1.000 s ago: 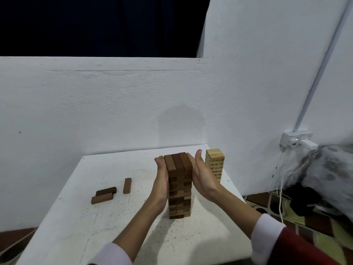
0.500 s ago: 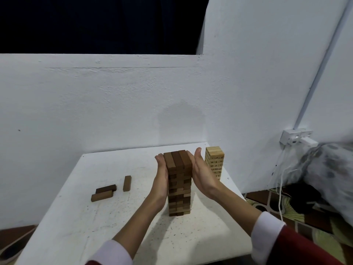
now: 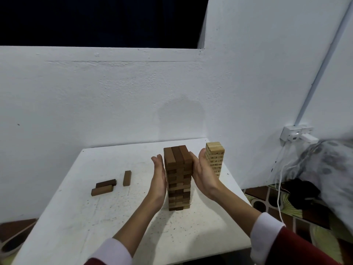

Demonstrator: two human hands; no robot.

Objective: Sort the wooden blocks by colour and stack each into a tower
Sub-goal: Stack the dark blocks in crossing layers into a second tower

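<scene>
Tall dark brown wooden block tower [image 3: 178, 180] on white table [image 3: 80, 217], left hand [image 3: 158, 178] flat-fingered just beside its left face, right hand [image 3: 203, 175] straight-fingered against its right face, pale wooden block tower [image 3: 215, 159] behind-right, three loose brown blocks [image 3: 110, 183] well left

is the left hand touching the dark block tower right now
Apart. The head view shows a thin strip of white table between the left hand and the dark block tower.

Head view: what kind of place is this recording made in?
Probably a room in a home, not a lab: a small white table pushed against bare painted walls, a power strip with trailing cables, and patterned floor tiles.
</scene>
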